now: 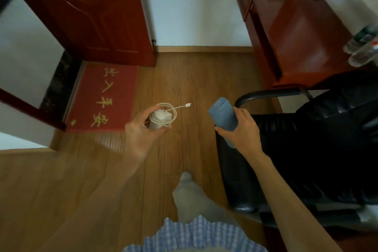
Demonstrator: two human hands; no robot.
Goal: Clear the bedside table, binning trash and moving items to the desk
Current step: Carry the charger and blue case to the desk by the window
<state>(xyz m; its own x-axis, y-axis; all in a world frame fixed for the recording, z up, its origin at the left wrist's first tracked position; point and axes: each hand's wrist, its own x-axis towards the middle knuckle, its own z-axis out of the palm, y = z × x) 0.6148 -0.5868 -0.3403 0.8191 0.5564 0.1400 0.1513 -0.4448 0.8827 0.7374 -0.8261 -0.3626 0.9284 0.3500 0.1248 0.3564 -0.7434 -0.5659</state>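
Note:
My left hand (141,131) grips a white charger (160,118) with its white cable coiled around it; the cable's plug end sticks out to the right. A blue cylindrical bottle (223,116) is held in my right hand (239,129), tilted with its top toward the upper left. Both hands are held out over the wooden floor. The red-brown desk (296,26) stands at the upper right, beyond the chair. The bedside table is not in view.
A black leather chair (306,145) with a curved armrest stands right of my right hand, before the desk. Clear plastic bottles (362,47) lie on the desk's right part. A red doormat (102,96) and a red-brown open door (92,12) are at the left.

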